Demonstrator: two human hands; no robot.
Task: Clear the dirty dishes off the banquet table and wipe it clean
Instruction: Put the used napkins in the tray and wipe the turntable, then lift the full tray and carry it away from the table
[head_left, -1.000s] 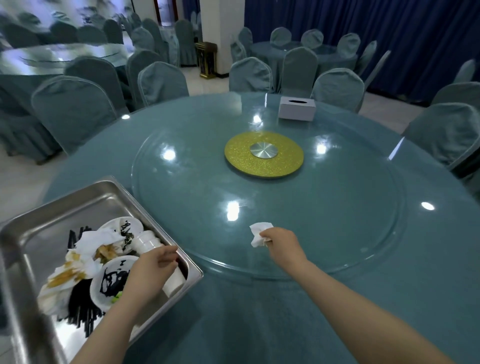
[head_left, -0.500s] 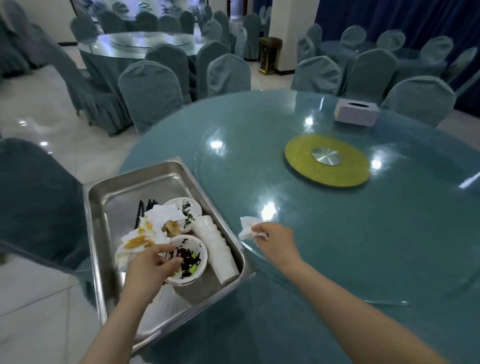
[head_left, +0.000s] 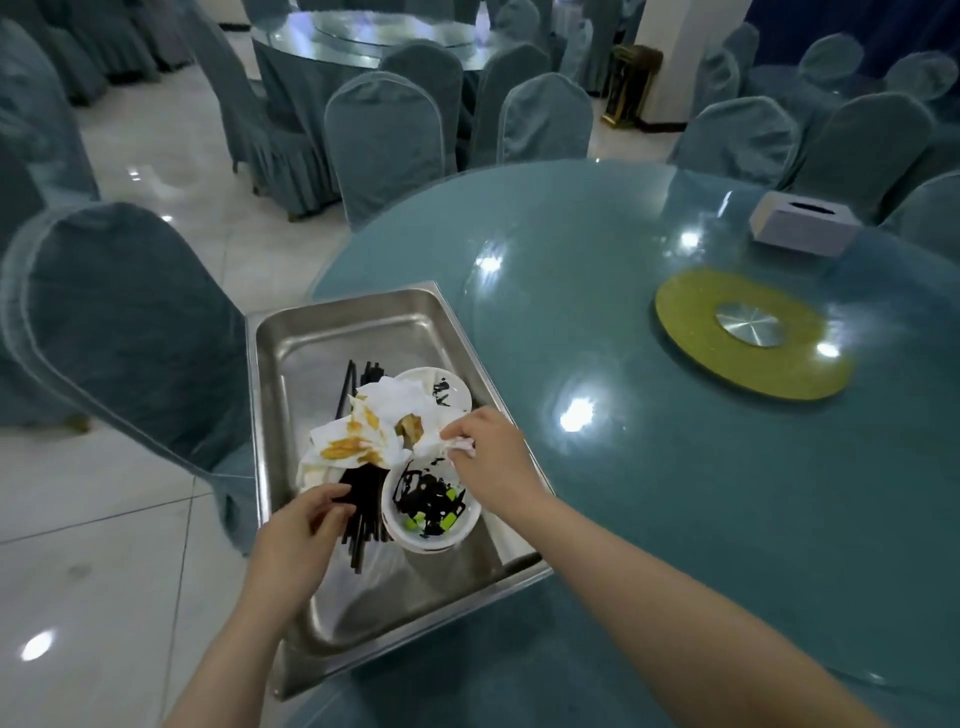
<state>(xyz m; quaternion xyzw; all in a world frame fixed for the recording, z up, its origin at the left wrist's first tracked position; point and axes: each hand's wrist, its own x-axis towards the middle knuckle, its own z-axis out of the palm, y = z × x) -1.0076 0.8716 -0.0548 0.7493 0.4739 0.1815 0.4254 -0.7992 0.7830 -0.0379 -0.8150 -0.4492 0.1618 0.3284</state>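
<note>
Over the steel tray (head_left: 291, 332) at the table (head_left: 649, 467) edge, right hand (head_left: 493, 460) pinches a crumpled white tissue (head_left: 441, 444) above the bowls. Left hand (head_left: 301, 530), fingers curled, grips black chopsticks (head_left: 363, 519). Tray contents: stained napkins (head_left: 353, 441), two soiled white bowls (head_left: 428, 506), chopsticks.

Dim bluish light, tabletop (head_left: 649, 441) glare, perhaps edge-warped
</note>
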